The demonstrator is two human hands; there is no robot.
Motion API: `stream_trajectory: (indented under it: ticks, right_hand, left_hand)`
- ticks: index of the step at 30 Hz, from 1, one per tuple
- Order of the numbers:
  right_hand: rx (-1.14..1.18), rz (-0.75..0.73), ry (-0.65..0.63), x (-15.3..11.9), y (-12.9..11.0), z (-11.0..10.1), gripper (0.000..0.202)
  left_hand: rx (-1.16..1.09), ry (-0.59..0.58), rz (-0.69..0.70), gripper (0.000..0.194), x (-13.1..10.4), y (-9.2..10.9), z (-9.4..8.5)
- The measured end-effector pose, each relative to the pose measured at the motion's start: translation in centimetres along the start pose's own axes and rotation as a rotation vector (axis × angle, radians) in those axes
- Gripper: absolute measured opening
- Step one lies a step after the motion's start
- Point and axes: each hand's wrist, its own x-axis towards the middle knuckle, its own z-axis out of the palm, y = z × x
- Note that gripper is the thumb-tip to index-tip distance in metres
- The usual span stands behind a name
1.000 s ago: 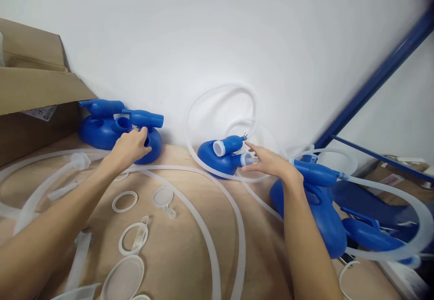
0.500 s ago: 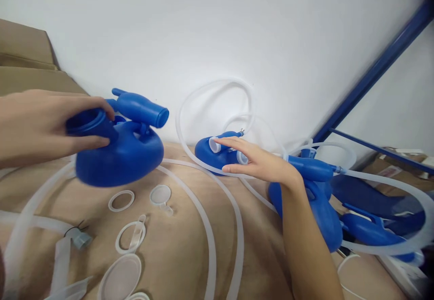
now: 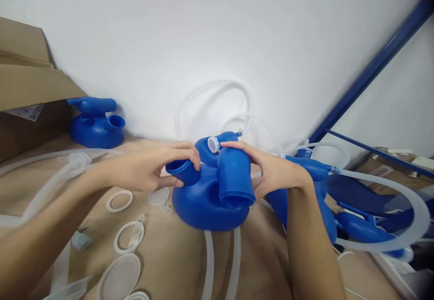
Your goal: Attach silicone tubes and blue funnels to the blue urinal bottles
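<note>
A blue plastic urinal bottle (image 3: pixel 203 205) is between my hands in the middle of the view, above the tabletop. My left hand (image 3: pixel 145 166) pinches the rim of its uncapped side neck, thumb below and fingers over the top. My right hand (image 3: pixel 276 169) is closed round the wide tubular handle, whose open end faces me. Behind the held bottle sits another blue bottle (image 3: pixel 203 148) with a white cap (image 3: pixel 213 144) and a clear hose. The held bottle hides part of it.
White rings (image 3: pixel 120 200) and lids (image 3: pixel 120 275) lie at the left front, beside a hose connector (image 3: pixel 81 240). Another blue bottle (image 3: pixel 96 130) stands by a cardboard box (image 3: pixel 30 83). Hosed bottles (image 3: pixel 312 169) crowd the right near a blue metal frame (image 3: pixel 373 65).
My left hand has carried the urinal bottle from the left to the middle, turning its handle end toward me. My right hand, empty before, now grips its handle. The back-left bottle has come into view.
</note>
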Motion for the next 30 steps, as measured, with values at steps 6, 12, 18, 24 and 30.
stream_trajectory:
  ticks: [6,12,18,24,30]
  right_hand:
    - [0.087,0.092,-0.016,1.0,2.0,0.6,0.116]
    - [0.195,-0.011,0.094,4.3,4.3,2.6,0.106]
    - [0.333,-0.021,0.235,6.0,5.4,4.6,0.107]
    - [0.375,0.033,0.386,5.8,5.9,7.1,0.116]
    - [0.352,0.034,0.453,5.7,5.6,8.0,0.106]
  left_hand:
    - [-0.180,-0.060,0.052,0.028,2.2,-4.1,4.2]
    - [-0.063,0.057,-0.109,0.058,2.2,-6.6,4.4]
    - [0.310,-0.245,-0.529,0.042,0.7,-6.7,2.7]
    - [0.169,-0.555,-0.643,0.054,-0.6,-6.8,4.5]
    - [0.210,-0.438,-0.707,0.044,-1.5,-8.9,1.8]
